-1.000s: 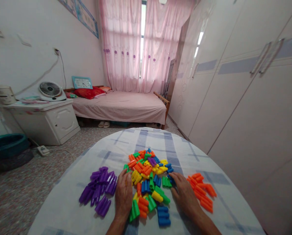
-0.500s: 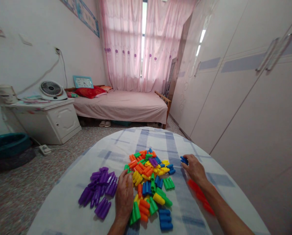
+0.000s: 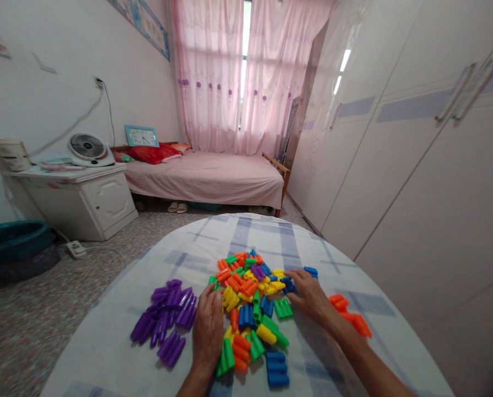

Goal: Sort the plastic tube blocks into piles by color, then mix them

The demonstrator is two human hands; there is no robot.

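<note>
A mixed pile of bullet-shaped plastic building blocks (image 3: 246, 286), in orange, yellow, green, blue and purple, lies mid-table. My left hand (image 3: 207, 328) rests along the pile's left side, fingers stretched loosely forward, nearest to a yellow block (image 3: 230, 299). To its left is a heap of purple blocks (image 3: 170, 309). At the pile's right edge, my right hand (image 3: 310, 295) has thumb and fingers around a blue block (image 3: 287, 285), partly hidden by them. Another blue block (image 3: 311, 271) lies just beyond that hand. Orange blocks (image 3: 356, 321) sit right of my right forearm, partly covered by it.
A checked cloth covers the round table (image 3: 180, 259). Beyond it stand a bed (image 3: 213, 176) and a white cabinet (image 3: 106, 204) with a fan (image 3: 88, 149). Wardrobes (image 3: 428, 182) line the right side. A teal tub (image 3: 15, 240) is on the floor at left.
My right hand has let go of a blue block at the right and moved left to another blue block at the pile's edge. My left hand stays beside the pile.
</note>
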